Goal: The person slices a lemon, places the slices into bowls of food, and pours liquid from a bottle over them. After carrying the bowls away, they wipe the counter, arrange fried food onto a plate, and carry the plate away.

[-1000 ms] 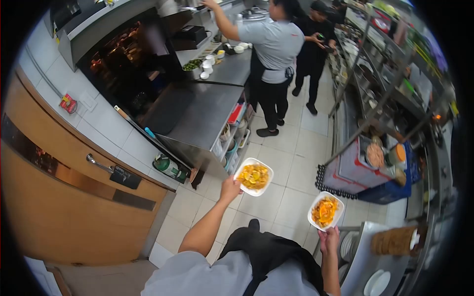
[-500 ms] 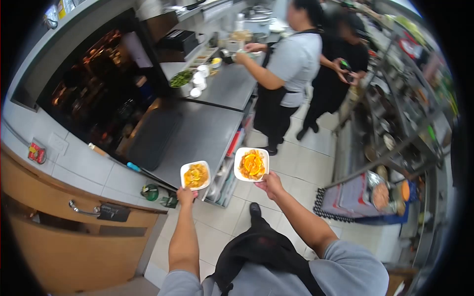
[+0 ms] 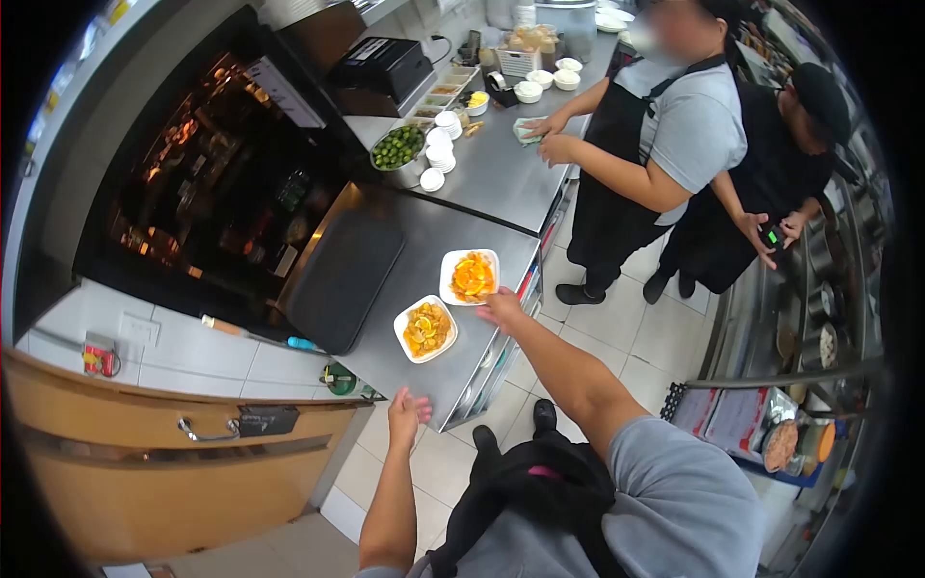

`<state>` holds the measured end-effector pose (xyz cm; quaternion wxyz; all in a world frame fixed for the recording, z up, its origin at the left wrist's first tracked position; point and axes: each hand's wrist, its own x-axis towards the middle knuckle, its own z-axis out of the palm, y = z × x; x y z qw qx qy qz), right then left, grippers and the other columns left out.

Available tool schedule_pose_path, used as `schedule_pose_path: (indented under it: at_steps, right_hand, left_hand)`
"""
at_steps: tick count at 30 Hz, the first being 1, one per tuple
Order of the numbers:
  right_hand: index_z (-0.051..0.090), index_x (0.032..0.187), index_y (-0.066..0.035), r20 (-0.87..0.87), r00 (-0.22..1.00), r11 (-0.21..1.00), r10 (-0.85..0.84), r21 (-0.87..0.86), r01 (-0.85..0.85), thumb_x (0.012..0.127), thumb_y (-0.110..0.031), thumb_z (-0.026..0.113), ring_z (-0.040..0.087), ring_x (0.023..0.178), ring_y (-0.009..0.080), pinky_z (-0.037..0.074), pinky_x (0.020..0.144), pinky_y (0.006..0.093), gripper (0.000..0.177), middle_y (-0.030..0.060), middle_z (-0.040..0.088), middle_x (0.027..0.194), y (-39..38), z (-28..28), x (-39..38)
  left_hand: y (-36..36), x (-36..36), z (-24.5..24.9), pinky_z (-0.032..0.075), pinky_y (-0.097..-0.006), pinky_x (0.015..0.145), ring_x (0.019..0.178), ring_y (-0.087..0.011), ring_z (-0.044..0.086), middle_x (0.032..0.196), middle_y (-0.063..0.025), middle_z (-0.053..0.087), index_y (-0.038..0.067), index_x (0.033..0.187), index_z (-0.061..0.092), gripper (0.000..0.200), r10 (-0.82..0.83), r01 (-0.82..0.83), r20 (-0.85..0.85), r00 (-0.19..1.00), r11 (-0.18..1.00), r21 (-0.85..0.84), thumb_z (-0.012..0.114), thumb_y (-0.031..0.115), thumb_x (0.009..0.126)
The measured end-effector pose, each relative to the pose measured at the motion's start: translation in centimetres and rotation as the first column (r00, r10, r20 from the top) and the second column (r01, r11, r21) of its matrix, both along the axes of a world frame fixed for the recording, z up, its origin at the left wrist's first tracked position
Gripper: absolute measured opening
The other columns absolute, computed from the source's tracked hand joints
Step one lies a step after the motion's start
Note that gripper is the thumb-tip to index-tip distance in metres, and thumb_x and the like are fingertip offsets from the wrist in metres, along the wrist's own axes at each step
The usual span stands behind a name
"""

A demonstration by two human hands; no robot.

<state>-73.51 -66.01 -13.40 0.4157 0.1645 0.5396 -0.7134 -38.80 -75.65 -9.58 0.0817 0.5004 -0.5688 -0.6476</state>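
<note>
Two square white bowls stand near the corner of the steel counter (image 3: 405,231). The nearer bowl (image 3: 403,339) holds yellow-orange food with a slice of lemon or similar fruit on top; no hand touches it. The farther bowl (image 3: 446,266) holds orange food topped with orange slices. My right hand (image 3: 503,311) grips this bowl by its near right edge; part of its fingers is hidden. Just off the counter's near corner, my left hand (image 3: 409,417) is open, fingers apart, with nothing in it.
A black tray (image 3: 342,275) lies left of the bowls. Behind are a pot of green pieces (image 3: 397,147) and stacked white cups (image 3: 440,154). One co-worker (image 3: 665,135) wipes the counter with a cloth (image 3: 529,129); another person (image 3: 761,193) holds a small device. Shelving lines the right.
Both bowls have moved from mid-air onto the counter. My left hand has let go of its bowl and drawn back. The nearest co-worker has turned more toward me, hands now at a cloth.
</note>
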Motion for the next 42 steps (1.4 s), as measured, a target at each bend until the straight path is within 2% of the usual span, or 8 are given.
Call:
schedule_pose_path:
  at_steps: [10,16,21,24,26,28,35,42]
  right_hand:
    - [0.063,0.115,-0.01,-0.288,0.955,0.993,0.065,0.111,-0.035,0.092,-0.015,0.062,0.07,0.064,0.0197,0.058,0.053,0.0354,0.024,0.0081,0.07,0.08,17.5,-1.3,11.2]
    - [0.07,0.113,-0.009,-0.35,0.935,0.63,-0.049,0.716,0.301,0.085,-0.021,0.061,0.071,0.081,0.0286,0.059,0.072,0.0429,0.032,0.0136,0.073,0.098,40.7,-10.6,34.8]
    - [0.072,0.105,-0.002,-0.062,0.945,0.224,-0.321,0.964,0.14,0.085,-0.034,0.061,0.065,0.109,0.0402,0.053,0.095,0.0496,0.04,0.0242,0.068,0.115,51.8,-13.5,67.1]
    - [0.073,0.106,0.001,0.027,0.642,0.169,-0.766,0.972,0.161,0.087,-0.035,0.06,0.065,0.114,0.0401,0.053,0.098,0.05,0.043,0.0248,0.069,0.119,50.7,-7.6,84.5]
    - [0.075,0.091,-0.001,0.068,0.758,0.111,-0.649,0.994,0.006,0.085,-0.033,0.06,0.073,0.094,0.0366,0.06,0.084,0.0439,0.037,0.0242,0.073,0.106,48.7,-13.2,96.2]
    - [0.075,0.099,0.0,0.152,0.261,0.226,-0.953,0.933,0.279,0.086,-0.026,0.059,0.071,0.105,0.0368,0.059,0.087,0.0457,0.033,0.0262,0.072,0.109,45.1,-8.7,101.5]
    - [0.064,0.131,-0.015,0.365,0.691,0.721,-0.623,0.61,0.328,0.092,-0.036,0.067,0.069,0.105,0.0273,0.059,0.081,0.0512,0.045,0.0109,0.068,0.123,41.9,-4.7,118.7]
    - [0.068,0.123,-0.013,-0.126,0.732,0.046,-0.67,0.977,0.21,0.083,-0.024,0.066,0.067,0.106,0.0367,0.053,0.092,0.047,0.042,0.0192,0.071,0.111,56.5,2.7,139.4]
  left_hand:
    - [10.5,3.8,-0.1,0.057,-0.0305,0.064,0.073,-0.0174,0.07,0.097,-0.0153,0.074,0.001,0.13,0.06,0.033,-0.744,0.748,-0.087,0.663,0.663,0.038,0.054,0.02,0.104]
    - [13.4,3.1,-10.0,0.057,-0.0316,0.065,0.073,-0.0188,0.071,0.096,-0.0161,0.074,0.001,0.129,0.061,0.034,-0.984,0.984,0.001,-0.177,-0.177,0.032,0.057,0.02,0.101]
    - [14.4,-1.8,-18.5,0.057,-0.0326,0.065,0.074,-0.02,0.072,0.095,-0.0169,0.074,0.001,0.128,0.062,0.035,-0.555,0.438,0.288,-0.78,-0.814,-0.383,0.06,0.021,0.099]
    - [19.9,-4.5,-19.0,0.057,-0.0332,0.066,0.074,-0.0207,0.072,0.095,-0.0173,0.074,0.001,0.128,0.062,0.036,-0.303,-0.106,0.43,-0.851,-0.703,-0.704,0.061,0.021,0.098]
    - [23.9,-3.9,-16.1,0.057,-0.0349,0.067,0.073,-0.0225,0.072,0.093,-0.0185,0.074,0.0,0.125,0.064,0.037,-0.388,0.166,0.279,-0.879,-0.795,-0.583,0.063,0.02,0.094]
    - [30.4,-1.5,-10.7,0.058,-0.0349,0.065,0.072,-0.0224,0.072,0.09,-0.0178,0.074,-0.001,0.12,0.066,0.032,-0.556,0.467,0.228,-0.799,-0.814,-0.346,0.059,0.016,0.094]
    - [50.3,17.7,-9.9,0.058,-0.0321,0.064,0.073,-0.0197,0.072,0.092,-0.0174,0.075,-0.002,0.118,0.067,0.03,-0.504,0.502,0.202,-0.84,-0.862,-0.065,0.057,0.014,0.095]
    - [69.5,47.4,-1.1,0.056,-0.0393,0.079,0.086,-0.0324,0.071,0.098,-0.0171,0.074,0.01,0.122,0.07,0.03,0.224,-0.337,0.269,-0.937,-0.785,-0.52,0.06,0.025,0.097]
